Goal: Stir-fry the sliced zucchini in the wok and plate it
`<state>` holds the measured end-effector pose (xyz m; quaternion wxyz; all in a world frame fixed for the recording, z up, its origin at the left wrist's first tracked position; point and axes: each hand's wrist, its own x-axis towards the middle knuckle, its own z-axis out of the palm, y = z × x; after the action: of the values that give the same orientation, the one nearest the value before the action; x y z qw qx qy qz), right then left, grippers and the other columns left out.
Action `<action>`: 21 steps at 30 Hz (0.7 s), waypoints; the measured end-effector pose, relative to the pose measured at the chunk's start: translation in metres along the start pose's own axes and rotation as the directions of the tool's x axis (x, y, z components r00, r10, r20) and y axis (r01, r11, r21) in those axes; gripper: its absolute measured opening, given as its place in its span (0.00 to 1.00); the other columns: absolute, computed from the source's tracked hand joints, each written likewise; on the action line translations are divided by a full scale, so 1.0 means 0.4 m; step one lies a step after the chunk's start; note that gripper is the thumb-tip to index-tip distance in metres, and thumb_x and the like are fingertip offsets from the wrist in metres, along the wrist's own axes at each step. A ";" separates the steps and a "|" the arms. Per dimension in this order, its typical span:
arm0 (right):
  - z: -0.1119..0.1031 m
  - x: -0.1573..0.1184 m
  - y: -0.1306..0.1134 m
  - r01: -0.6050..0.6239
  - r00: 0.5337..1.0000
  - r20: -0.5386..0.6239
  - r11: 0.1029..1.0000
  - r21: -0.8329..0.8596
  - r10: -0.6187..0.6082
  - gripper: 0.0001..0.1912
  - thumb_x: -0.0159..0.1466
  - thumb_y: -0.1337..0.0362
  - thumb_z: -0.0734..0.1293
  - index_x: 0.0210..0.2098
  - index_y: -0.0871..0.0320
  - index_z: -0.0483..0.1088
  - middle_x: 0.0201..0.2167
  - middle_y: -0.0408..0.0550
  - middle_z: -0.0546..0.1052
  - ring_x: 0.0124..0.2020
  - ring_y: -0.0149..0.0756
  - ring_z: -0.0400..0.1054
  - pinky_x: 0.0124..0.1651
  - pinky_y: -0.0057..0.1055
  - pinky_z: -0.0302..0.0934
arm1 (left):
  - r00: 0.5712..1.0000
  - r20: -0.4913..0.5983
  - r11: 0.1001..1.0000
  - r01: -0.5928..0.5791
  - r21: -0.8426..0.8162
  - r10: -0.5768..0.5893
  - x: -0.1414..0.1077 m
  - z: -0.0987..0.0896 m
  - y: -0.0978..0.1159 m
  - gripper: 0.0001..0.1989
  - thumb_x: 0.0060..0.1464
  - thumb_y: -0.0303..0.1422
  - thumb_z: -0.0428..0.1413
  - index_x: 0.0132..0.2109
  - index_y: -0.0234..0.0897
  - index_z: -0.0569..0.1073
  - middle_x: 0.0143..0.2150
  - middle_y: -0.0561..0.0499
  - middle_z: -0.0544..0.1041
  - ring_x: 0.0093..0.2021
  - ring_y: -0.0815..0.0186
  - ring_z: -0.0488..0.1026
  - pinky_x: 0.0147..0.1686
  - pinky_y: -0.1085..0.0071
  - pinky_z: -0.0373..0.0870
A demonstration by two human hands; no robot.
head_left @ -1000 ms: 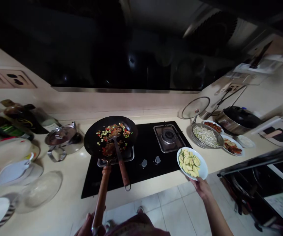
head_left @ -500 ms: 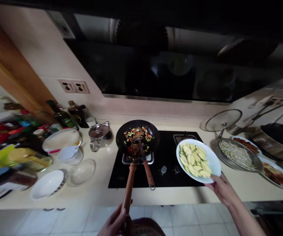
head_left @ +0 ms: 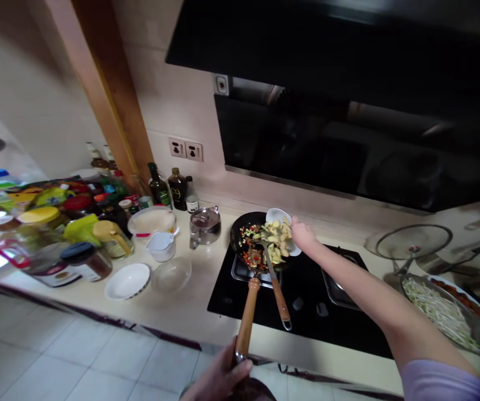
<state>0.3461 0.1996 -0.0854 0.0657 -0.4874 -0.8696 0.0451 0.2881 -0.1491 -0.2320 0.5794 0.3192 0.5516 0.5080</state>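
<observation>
My left hand point(head_left: 223, 374) is closed around the wooden handle of a black wok point(head_left: 251, 218) on the left burner. Chopped red and green bits and browned crumbs point(head_left: 253, 257) lie in the wok. My right hand point(head_left: 303, 235) grips the rim of a white plate point(head_left: 278, 214), steeply tilted over the wok's right side. Pale green-edged vegetable slices point(head_left: 277, 236) are sliding off it into the wok. A spatula point(head_left: 280, 301) with a wooden handle leans in the wok, its blade among the food; neither hand touches it.
Left of the black hob point(head_left: 227, 301) stand a glass pot point(head_left: 205, 225), a white bowl point(head_left: 128, 281), a clear bowl point(head_left: 172, 275), and many jars and bottles. A strainer of bean sprouts point(head_left: 438, 312) and a glass lid point(head_left: 414, 243) are at right. The range hood point(head_left: 307, 145) hangs above.
My right hand has carried the plate left over the wok and tipped it, so slices are falling in. My left hand still holds the wok handle. The view has turned left.
</observation>
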 end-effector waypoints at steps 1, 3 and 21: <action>-0.003 0.001 -0.019 0.018 1.000 -0.009 0.999 -0.029 -0.019 0.14 0.65 0.69 0.59 0.50 0.65 0.59 0.39 0.62 0.76 0.43 0.43 0.72 0.46 0.37 0.61 | 1.000 0.003 0.999 -0.028 0.029 0.028 -0.002 -0.004 -0.001 0.31 0.48 0.48 0.59 0.56 0.37 0.67 0.30 0.51 0.73 0.30 0.64 0.67 0.29 0.71 0.61; -0.011 0.001 -0.041 0.029 0.999 -0.037 0.998 -0.051 -0.031 0.15 0.65 0.69 0.58 0.51 0.64 0.57 0.38 0.61 0.76 0.43 0.44 0.72 0.46 0.38 0.60 | 0.998 0.034 0.996 -0.058 0.072 0.056 -0.004 -0.018 -0.011 0.28 0.50 0.48 0.57 0.54 0.36 0.69 0.31 0.49 0.74 0.32 0.63 0.68 0.30 0.70 0.63; -0.033 -0.101 -0.061 -0.134 0.949 -0.273 0.986 0.096 0.156 0.10 0.65 0.69 0.55 0.43 0.63 0.63 0.30 0.52 0.76 0.30 0.37 0.71 0.31 0.27 0.55 | 0.599 0.301 0.003 -0.453 0.892 0.742 0.618 0.032 0.506 0.16 0.55 0.30 0.52 0.52 0.39 0.70 0.58 0.41 0.64 0.60 0.55 0.57 0.58 0.55 0.56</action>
<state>0.3484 0.1524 -0.0718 0.2031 -0.5484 -0.8110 0.0138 0.2218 0.1428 -0.1190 -0.0645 0.7183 0.6068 0.3344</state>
